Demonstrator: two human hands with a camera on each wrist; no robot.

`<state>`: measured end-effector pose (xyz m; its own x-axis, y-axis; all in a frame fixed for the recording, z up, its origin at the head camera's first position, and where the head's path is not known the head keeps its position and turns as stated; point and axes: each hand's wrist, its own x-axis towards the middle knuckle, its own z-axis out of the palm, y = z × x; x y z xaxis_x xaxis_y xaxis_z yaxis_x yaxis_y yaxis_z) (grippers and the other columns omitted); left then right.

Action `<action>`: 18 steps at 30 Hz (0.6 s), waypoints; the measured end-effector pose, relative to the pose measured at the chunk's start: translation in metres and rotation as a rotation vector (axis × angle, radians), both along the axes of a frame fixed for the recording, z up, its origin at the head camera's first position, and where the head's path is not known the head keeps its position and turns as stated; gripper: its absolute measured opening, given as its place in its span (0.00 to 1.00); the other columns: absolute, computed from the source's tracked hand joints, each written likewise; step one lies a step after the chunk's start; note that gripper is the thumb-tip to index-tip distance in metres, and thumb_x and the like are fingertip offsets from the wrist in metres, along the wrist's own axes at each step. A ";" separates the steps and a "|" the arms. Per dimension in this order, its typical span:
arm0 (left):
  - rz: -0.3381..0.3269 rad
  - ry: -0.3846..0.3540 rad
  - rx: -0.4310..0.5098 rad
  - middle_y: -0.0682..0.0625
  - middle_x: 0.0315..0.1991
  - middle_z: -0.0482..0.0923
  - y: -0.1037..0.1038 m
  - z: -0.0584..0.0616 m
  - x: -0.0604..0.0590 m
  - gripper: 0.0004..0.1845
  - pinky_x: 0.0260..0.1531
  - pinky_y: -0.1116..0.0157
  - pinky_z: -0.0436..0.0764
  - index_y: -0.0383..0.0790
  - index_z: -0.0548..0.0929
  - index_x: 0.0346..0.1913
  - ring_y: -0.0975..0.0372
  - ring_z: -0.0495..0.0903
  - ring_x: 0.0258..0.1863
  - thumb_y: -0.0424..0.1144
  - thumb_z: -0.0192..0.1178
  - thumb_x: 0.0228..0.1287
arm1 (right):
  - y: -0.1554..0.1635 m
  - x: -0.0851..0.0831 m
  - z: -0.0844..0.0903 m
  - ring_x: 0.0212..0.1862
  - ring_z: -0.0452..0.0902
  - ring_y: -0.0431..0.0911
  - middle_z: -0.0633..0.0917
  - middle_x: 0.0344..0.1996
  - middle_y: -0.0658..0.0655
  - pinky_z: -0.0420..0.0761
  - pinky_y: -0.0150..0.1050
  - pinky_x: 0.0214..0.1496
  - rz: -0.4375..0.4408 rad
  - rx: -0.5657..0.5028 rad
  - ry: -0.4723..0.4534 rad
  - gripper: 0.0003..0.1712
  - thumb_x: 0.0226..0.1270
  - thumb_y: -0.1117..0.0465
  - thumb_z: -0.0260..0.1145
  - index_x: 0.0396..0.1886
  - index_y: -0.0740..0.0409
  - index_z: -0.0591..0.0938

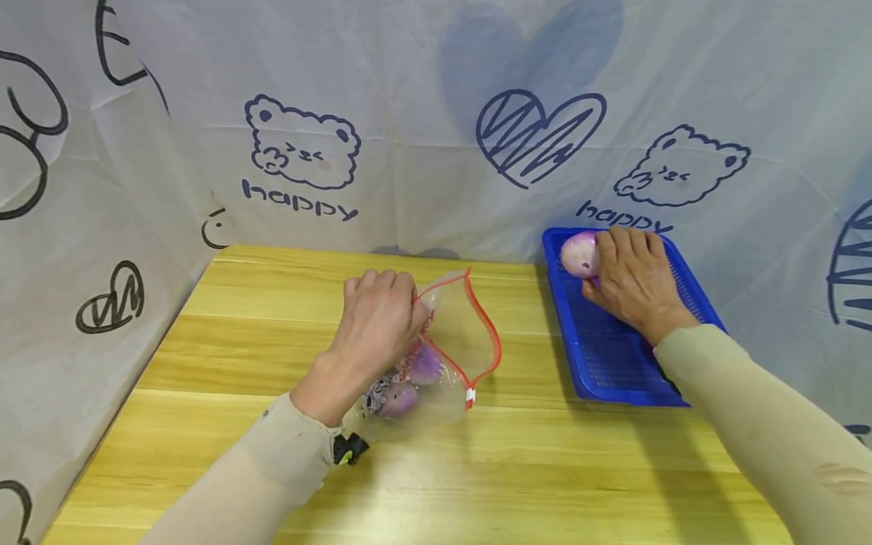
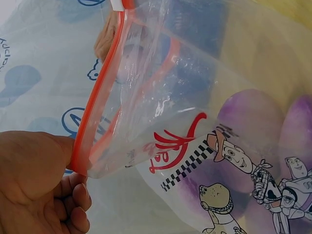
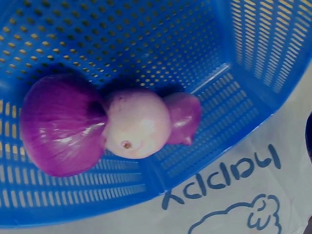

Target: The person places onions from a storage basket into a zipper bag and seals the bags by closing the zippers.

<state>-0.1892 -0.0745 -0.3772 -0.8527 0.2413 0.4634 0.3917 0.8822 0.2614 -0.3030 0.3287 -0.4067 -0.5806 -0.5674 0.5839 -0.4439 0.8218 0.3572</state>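
a clear zip bag (image 1: 436,356) with an orange-red seal lies open at the frame's centre, holding 2 purple onions (image 1: 412,382). in the blue perforated basket (image 1: 613,356) at right, 3 purple onions (image 3: 112,126) sit in its far corner.

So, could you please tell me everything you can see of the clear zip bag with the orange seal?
The clear plastic zip bag with the orange seal strip lies on the yellow wooden table, mouth gaping open towards the blue tray. It bears cartoon prints and red lettering. Inside lie at least two purple onions, seen through the film. The left hand pinches one side of the rim, lifting it; a small white slider sits at the seal's end.
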 end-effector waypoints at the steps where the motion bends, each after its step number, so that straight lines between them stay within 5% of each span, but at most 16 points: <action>1: 0.001 0.002 0.000 0.48 0.25 0.72 0.000 0.000 0.000 0.11 0.42 0.48 0.70 0.42 0.72 0.27 0.50 0.71 0.31 0.37 0.56 0.69 | -0.002 0.000 0.001 0.48 0.70 0.69 0.73 0.45 0.71 0.71 0.63 0.49 0.002 -0.003 0.002 0.35 0.59 0.46 0.65 0.52 0.72 0.70; 18: -0.001 0.108 -0.034 0.48 0.23 0.69 0.000 0.001 -0.001 0.11 0.39 0.49 0.69 0.42 0.71 0.24 0.50 0.70 0.28 0.35 0.56 0.66 | -0.039 0.017 0.011 0.49 0.69 0.69 0.73 0.49 0.72 0.70 0.63 0.50 0.084 -0.069 0.019 0.40 0.59 0.45 0.70 0.58 0.71 0.68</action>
